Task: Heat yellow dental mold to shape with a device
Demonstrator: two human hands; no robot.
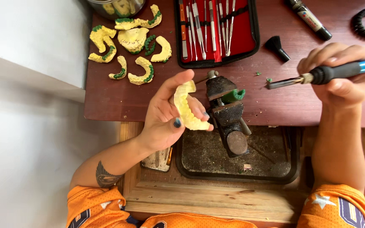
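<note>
Left hand has a closed grip around a yellow dental cast — thumb on one arm of the arch, fingers wrapped behind, held just at 9 o'clock of the small bench vise. Cast looks like plaster: stiff, light, brittle at the teeth ridge, probably dusty rather than slick. Best held by the thick base arms, not the teeth. Right hand grips a blue-handled heated tool tight, tip pointing toward 9 o'clock, clear of the cast. More casts with green wax lie at 10 o'clock on the counter — instrument case at 12.
</note>
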